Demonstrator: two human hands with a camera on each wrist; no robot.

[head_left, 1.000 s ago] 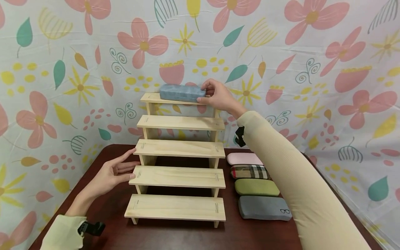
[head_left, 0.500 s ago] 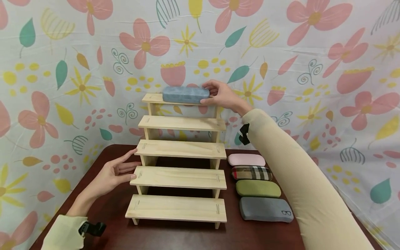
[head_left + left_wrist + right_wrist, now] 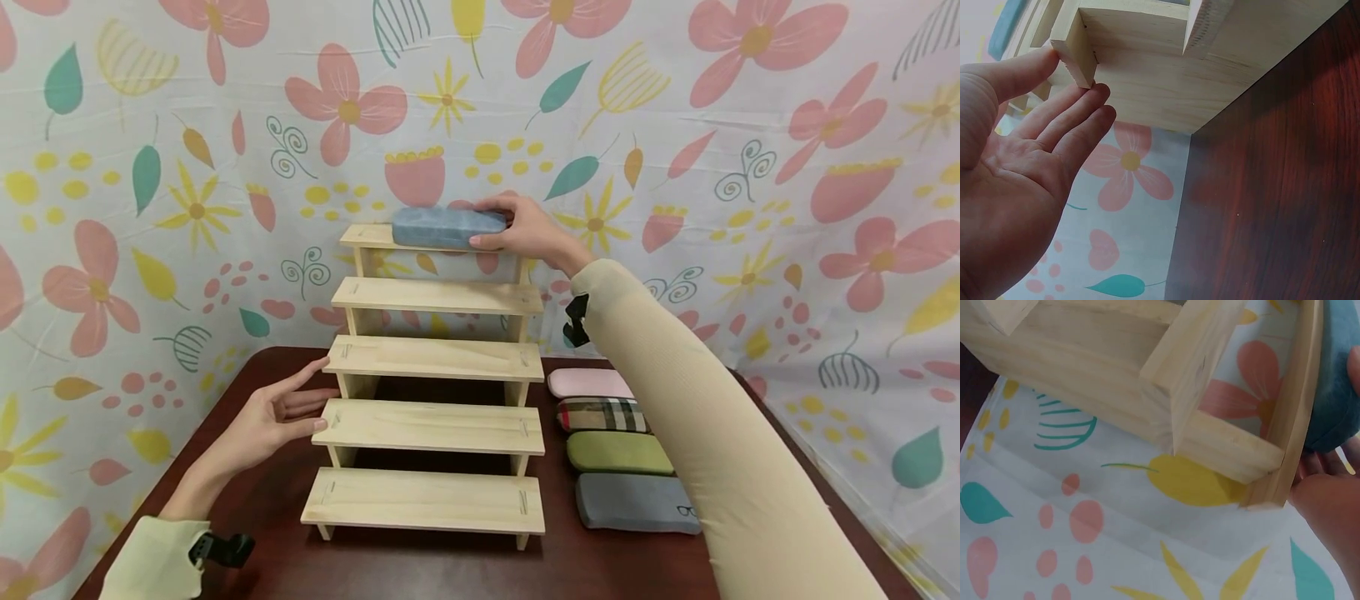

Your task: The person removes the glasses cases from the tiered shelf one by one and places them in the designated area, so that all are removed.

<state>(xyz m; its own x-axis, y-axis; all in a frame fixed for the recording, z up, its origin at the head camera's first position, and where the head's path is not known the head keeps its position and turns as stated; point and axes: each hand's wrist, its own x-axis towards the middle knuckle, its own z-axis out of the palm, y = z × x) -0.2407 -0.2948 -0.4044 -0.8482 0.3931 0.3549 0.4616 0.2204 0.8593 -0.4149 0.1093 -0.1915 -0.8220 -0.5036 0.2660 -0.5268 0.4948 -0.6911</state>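
A blue glasses case (image 3: 442,227) lies lengthwise on the top step of a light wooden tiered rack (image 3: 435,357), nearer its right end. My right hand (image 3: 528,229) holds the case's right end, thumb on the front and fingers behind. In the right wrist view, the blue case (image 3: 1333,381) sits against the top board with fingers around its end. At the rack's left side, my left hand (image 3: 262,421) touches the step ends with nearly straight fingers. In the left wrist view, the left hand's thumb and fingertips (image 3: 1102,94) meet a board's end.
Several glasses cases lie in a column on the dark table (image 3: 622,571) right of the rack: pink (image 3: 588,383), plaid (image 3: 600,414), green (image 3: 617,452) and grey (image 3: 633,502). My right sleeve partly covers them. A floral cloth (image 3: 480,100) hangs close behind the rack.
The blue case has shifted slightly right along the top step and now sits straighter. My right hand has moved a little left, further over its end. My left hand keeps its place.
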